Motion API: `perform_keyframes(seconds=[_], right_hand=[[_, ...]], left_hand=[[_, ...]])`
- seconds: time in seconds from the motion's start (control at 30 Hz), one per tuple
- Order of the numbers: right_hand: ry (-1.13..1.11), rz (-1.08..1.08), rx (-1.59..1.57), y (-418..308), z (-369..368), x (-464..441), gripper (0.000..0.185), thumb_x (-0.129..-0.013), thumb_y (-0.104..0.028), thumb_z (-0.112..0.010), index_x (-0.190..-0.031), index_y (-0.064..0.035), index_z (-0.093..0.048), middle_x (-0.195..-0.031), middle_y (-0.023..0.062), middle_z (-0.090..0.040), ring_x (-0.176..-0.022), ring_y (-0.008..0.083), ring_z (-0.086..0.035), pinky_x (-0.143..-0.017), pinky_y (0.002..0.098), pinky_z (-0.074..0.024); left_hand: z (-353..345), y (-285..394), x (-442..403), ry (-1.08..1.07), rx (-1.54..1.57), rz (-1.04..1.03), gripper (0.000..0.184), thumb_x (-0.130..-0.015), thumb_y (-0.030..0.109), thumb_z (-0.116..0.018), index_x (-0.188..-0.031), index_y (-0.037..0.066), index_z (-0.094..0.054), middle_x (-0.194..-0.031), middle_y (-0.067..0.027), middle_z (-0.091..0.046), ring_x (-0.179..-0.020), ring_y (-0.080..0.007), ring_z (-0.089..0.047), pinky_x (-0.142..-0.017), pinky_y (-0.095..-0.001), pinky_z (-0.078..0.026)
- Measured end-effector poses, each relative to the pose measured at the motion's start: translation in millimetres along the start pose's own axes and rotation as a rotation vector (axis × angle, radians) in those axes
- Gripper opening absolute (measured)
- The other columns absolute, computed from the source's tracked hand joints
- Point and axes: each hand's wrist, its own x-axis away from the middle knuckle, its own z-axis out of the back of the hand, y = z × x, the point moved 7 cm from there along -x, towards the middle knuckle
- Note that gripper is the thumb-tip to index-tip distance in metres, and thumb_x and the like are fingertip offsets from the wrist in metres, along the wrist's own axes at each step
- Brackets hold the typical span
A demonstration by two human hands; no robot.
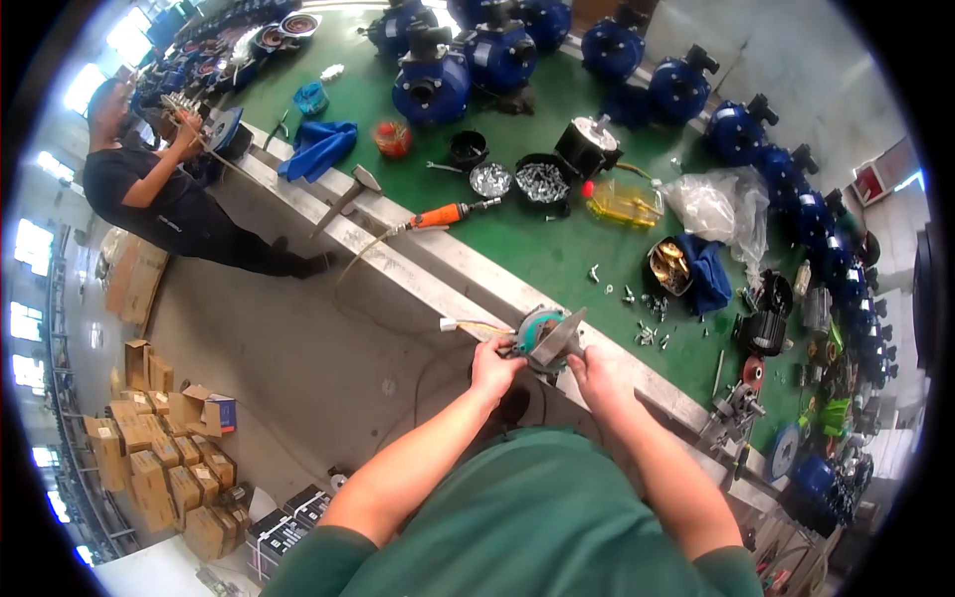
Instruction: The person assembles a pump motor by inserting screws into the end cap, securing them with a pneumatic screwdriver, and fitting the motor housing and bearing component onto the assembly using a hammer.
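Note:
In front of my body, at the near edge of the bench, is a round motor part (527, 330) with a teal ring. Wires run left from it to a white connector (449, 324). My left hand (494, 368) is closed on its left side. A flat grey metal plate (560, 339) slants across the front of the part, and my right hand (599, 376) is closed at the plate's right edge. Whether plate and part are joined, I cannot tell. The fingers behind them are hidden.
On the green bench lie an orange power tool (438, 216), a hammer (348, 194), bowls of bolts (542, 183), a yellow-liquid bottle (625, 203) and loose screws (645, 336). Blue motor housings (430, 88) line the back. A co-worker (149, 189) stands left, near cardboard boxes (149, 458).

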Motion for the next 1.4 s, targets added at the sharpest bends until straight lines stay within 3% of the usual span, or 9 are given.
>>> perform_keyframes(seconds=[0.27,0.33,0.43,0.47,0.57,0.77,1.03,1.1,1.4], right_hand=[[0.109,0.046,-0.292,-26,53,15,0.031,-0.098,-0.032,-0.061,-0.088,-0.0023,-0.057,-0.07,0.0214,-0.061,-0.067,0.043,-0.06,-0.064,0.0525,-0.047],[0.243,0.092,-0.596,-40,71,32,0.025,-0.096,-0.021,-0.065,-0.085,-0.0021,-0.053,-0.07,0.0205,-0.059,-0.065,0.0421,-0.057,-0.063,0.0515,-0.0454],[0.407,0.26,-0.313,3,14,24,0.027,-0.097,-0.025,-0.063,-0.085,-0.0019,-0.054,-0.075,0.0215,-0.062,-0.069,0.0442,-0.059,-0.066,0.0522,-0.047],[0.093,0.051,0.032,6,-6,9,0.033,-0.098,-0.033,-0.06,-0.088,-0.0018,-0.056,-0.08,0.0231,-0.064,-0.076,0.0461,-0.062,-0.07,0.0535,-0.0487],[-0.056,-0.084,0.004,2,-6,6,0.041,-0.1,-0.041,-0.055,-0.091,-0.0015,-0.058,-0.085,0.0247,-0.066,-0.08,0.0466,-0.064,-0.073,0.0549,-0.0496],[-0.037,-0.055,-0.039,4,2,5,0.039,-0.098,-0.041,-0.059,-0.091,-0.0023,-0.06,-0.078,0.0223,-0.065,-0.076,0.0434,-0.064,-0.068,0.0521,-0.049],[0.552,0.408,-0.669,-39,68,42,0.036,-0.101,-0.035,-0.055,-0.092,0.0002,-0.059,-0.075,0.0185,-0.062,-0.068,0.0324,-0.064,-0.062,0.0401,-0.0488],[0.124,0.054,-0.032,8,-2,14,0.039,-0.1,-0.037,-0.055,-0.094,0.0004,-0.06,-0.086,0.0254,-0.065,-0.08,0.0424,-0.064,-0.071,0.0484,-0.0503],[0.045,-0.275,-0.291,72,-3,-2,0.046,-0.101,-0.043,-0.054,-0.088,0.0002,-0.061,-0.08,0.0247,-0.066,-0.076,0.0436,-0.065,-0.07,0.0496,-0.0495]], left_hand=[[6,12,14,-0.057,-0.005,0.065,0.046,-0.067,0.017,-0.084,-0.108,0.003,-0.07,-0.123,-0.017,-0.059,-0.117,-0.0315,-0.058,-0.101,-0.0397,-0.047],[7,11,17,-0.063,0.014,0.103,0.046,-0.067,0.018,-0.084,-0.108,0.003,-0.071,-0.122,-0.0166,-0.059,-0.117,-0.0312,-0.058,-0.101,-0.0394,-0.047],[4,4,11,-0.068,0.013,0.068,0.047,-0.066,0.018,-0.085,-0.108,0.003,-0.071,-0.121,-0.0167,-0.059,-0.116,-0.0313,-0.059,-0.1,-0.0392,-0.047],[4,3,10,-0.069,0.012,0.051,0.047,-0.066,0.018,-0.086,-0.108,0.003,-0.071,-0.121,-0.0168,-0.06,-0.115,-0.0313,-0.059,-0.1,-0.0391,-0.048],[1,-3,8,-0.083,0.026,0.104,0.044,-0.069,0.007,-0.083,-0.111,-0.001,-0.069,-0.105,-0.012,-0.069,-0.099,-0.0221,-0.064,-0.089,-0.034,-0.051],[4,5,12,-0.062,-0.006,0.045,0.044,-0.069,0.007,-0.083,-0.111,-0.002,-0.069,-0.106,-0.0122,-0.069,-0.098,-0.0214,-0.066,-0.088,-0.0339,-0.051],[5,4,10,-0.068,0.03,0.124,0.042,-0.07,0.008,-0.082,-0.109,0.0,-0.07,-0.107,-0.0119,-0.067,-0.096,-0.0202,-0.065,-0.085,-0.0338,-0.052],[7,10,10,-0.064,-0.027,0.071,0.04,-0.071,0.008,-0.081,-0.109,0.001,-0.07,-0.106,-0.0109,-0.068,-0.096,-0.0197,-0.065,-0.085,-0.0333,-0.052],[2,-6,5,-0.132,-0.008,0.053,0.041,-0.076,0.009,-0.078,-0.115,0.0,-0.068,-0.102,-0.0093,-0.069,-0.095,-0.0191,-0.064,-0.089,-0.0319,-0.05]])
